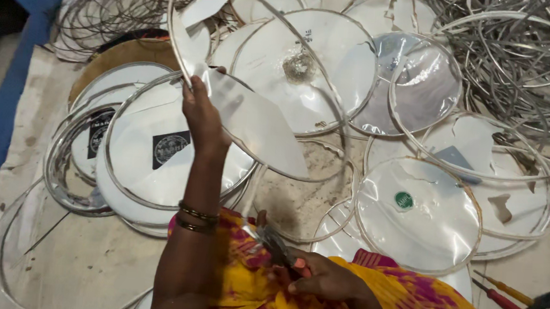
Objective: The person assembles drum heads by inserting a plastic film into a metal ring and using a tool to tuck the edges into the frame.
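While the left hand (202,115) holds the hooped plastic sheet (252,108) up, the right hand (321,279) waits low with the pliers (276,243).

Left fingers are pinched shut on the hoop's near-left rim, so the hoop tilts up and away from that grip, long side running toward the far left. Right fingers are wrapped around the pliers, well below the hoop's lower edge and nearer the lap. More hooped discs (418,211) lie on the floor just right of it.
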